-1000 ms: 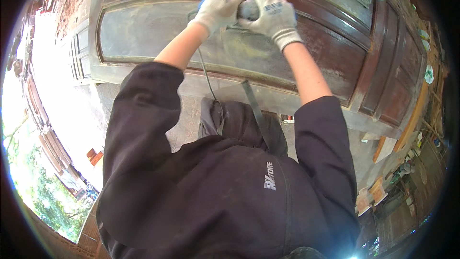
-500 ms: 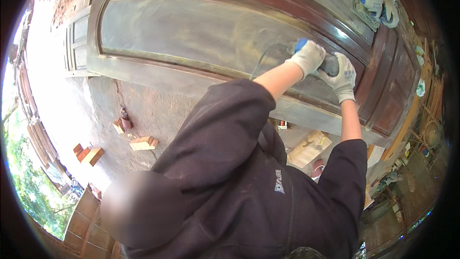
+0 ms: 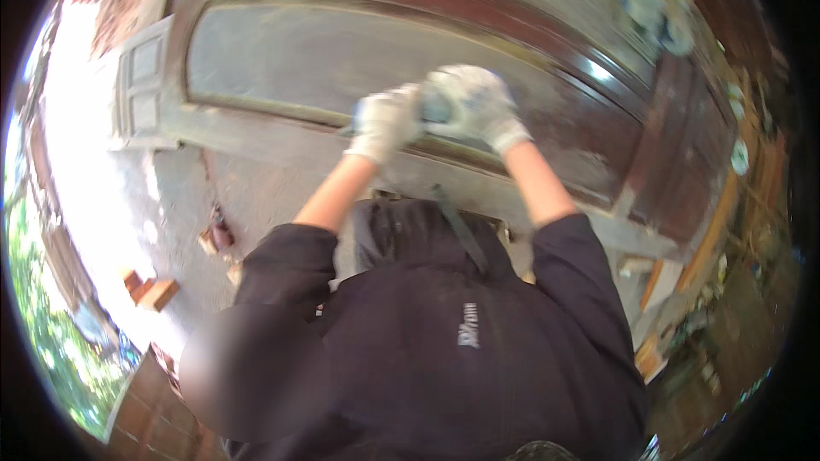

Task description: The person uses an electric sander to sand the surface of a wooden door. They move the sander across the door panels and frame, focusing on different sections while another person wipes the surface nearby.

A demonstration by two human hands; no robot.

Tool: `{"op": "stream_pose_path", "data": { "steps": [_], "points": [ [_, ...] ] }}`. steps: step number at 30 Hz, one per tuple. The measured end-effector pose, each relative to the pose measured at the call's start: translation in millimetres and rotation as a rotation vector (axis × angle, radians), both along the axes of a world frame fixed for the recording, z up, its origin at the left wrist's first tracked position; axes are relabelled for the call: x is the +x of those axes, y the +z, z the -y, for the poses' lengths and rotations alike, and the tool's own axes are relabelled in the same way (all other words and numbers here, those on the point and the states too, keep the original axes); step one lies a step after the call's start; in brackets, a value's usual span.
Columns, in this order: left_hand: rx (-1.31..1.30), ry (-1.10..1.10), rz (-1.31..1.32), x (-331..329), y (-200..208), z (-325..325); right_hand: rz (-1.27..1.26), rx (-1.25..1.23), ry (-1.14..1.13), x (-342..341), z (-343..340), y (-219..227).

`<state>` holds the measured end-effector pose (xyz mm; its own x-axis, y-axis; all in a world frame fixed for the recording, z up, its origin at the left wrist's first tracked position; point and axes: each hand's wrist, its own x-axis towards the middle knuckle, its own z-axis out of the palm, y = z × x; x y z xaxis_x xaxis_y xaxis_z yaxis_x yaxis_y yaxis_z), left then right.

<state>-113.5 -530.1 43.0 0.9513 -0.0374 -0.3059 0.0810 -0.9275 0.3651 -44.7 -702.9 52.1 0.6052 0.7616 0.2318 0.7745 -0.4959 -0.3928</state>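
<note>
A large brown panelled wooden door [image 3: 282,47] lies before me, its surface partly dull and dusty, partly glossy dark red. Both my gloved hands are over the near long edge of its middle panel. Between them is a dark, rounded power sander [image 3: 436,106], mostly covered and blurred by motion. My left hand [image 3: 387,124] is closed round its left end. My right hand [image 3: 475,105] wraps over the other end. A dark cord [image 3: 461,235] hangs close to my body.
Another person's gloved hands [image 3: 658,17] work at the door's far right. A small panelled piece [image 3: 143,81] stands at the left. Wooden blocks [image 3: 154,292] and a reddish-brown object [image 3: 222,232] lie on the floor. Timber and clutter [image 3: 735,256] line the right side.
Both my hands and the sander have moved left along the door, from its right part to the near middle edge. My body has straightened, and the cord now hangs beside me.
</note>
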Motion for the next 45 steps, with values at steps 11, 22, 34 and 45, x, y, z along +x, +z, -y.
{"op": "stream_pose_path", "data": {
  "steps": [11,22,34,45],
  "points": [
    [0.314,-0.074,-0.119,69.5,-14.6,81.6,-0.023,-0.188,-0.113,45.1,85.4,-19.1],
    [0.288,-0.533,0.045,132.0,-18.4,370.3,0.016,-0.068,-0.503,40.0,382.7,-24.0],
    [0.084,-0.666,0.223,136.5,-26.0,489.2,0.079,-0.305,-0.654,29.8,504.8,-23.4],
    [0.220,-0.408,0.102,145.9,-15.7,240.0,-0.175,-0.133,-0.416,69.0,257.7,4.0]
  ]
}}
